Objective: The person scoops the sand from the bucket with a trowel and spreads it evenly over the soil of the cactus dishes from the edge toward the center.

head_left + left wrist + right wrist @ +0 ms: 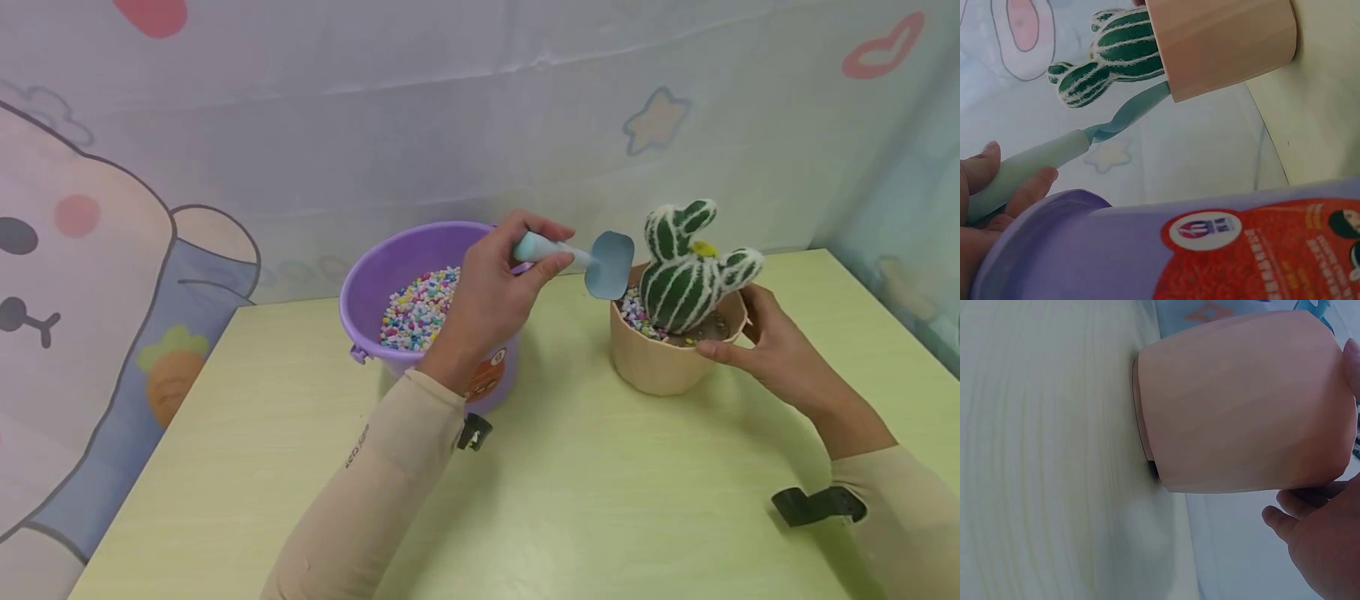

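Note:
My left hand (495, 287) holds a small light-blue shovel (612, 268) by its thick pale handle, between thumb and fingers. The blade reaches the left rim of a peach plant pot (654, 367). Inside the pot stands a plush green cactus (678, 296) with white stripes and a yellow flower, leaning right. Colourful pebbles (634, 312) lie along the pot's left side; brown soil-like filling shows at the right. My right hand (776, 354) grips the pot's right rim, thumb at the front, fingers behind. In the right wrist view, the pot (1241, 406) hides parts of those fingers.
A purple bucket (356, 304) stands left of the pot, partly behind my left forearm. It contains many multicoloured pebbles (416, 312). Both stand on a pale yellow-green table (585, 492). A printed cloth backdrop (375, 150) hangs right behind the table.

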Tool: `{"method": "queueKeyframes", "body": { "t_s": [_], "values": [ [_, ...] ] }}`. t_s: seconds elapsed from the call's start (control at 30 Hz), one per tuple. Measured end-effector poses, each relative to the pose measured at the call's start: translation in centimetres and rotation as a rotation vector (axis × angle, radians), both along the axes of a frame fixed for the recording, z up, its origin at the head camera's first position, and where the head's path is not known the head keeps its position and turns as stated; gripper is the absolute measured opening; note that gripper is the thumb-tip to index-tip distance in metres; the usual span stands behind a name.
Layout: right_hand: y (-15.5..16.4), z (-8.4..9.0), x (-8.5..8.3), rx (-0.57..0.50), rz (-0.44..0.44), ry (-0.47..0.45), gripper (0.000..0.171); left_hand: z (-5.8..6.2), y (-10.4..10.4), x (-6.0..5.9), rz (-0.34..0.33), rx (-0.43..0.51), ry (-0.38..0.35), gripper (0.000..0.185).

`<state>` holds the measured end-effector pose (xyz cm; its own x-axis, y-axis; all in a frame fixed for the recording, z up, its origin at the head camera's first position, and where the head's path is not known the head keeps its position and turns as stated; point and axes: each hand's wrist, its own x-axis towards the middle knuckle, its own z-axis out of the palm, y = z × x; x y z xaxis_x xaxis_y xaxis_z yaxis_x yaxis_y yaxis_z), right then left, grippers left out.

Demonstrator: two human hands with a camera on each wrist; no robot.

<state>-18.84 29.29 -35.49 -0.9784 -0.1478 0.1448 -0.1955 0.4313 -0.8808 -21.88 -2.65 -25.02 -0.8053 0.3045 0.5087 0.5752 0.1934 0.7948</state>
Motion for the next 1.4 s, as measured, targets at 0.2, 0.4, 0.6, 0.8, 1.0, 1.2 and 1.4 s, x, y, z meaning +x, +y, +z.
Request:
{"method": "queueKeyframes", "body": {
  "t_s": [0.2,0.4,0.6,0.8,1.0,1.2,1.4],
  "values": [
    [-0.2,-0.3,-0.2,0.003,0.021,0.023,0.099,-0.3,-0.1,0.0,0.015,0.014,0.015,0.016],
    [-0.1,0.0,-0.2,0.008,0.022,-0.021,0.101,-0.3,-0.2,0.1,-0.005,0.087,0.021,0.015],
    [-0.2,0.1,-0.3,0.006,0.035,-0.016,0.099,-0.2,-0.3,0.0,0.009,0.123,-0.002,0.015],
    [-0.3,0.2,-0.2,0.008,0.029,-0.006,0.102,0.0,-0.5,0.1,0.046,0.153,-0.004,0.016],
    [-0.5,0.0,-0.1,-0.049,0.052,0.016,0.102,-0.1,-0.8,0.2,0.042,0.263,-0.052,0.016],
    [-0.6,0.0,-0.1,-0.09,0.074,0.027,0.101,0.3,-1.7,0.5,0.016,0.435,-0.156,0.018],
    [-0.4,0.1,-0.1,-0.06,0.06,0.01,0.1,1.0,-3.0,1.2,-0.031,0.637,-0.298,0.019]
  ]
}}
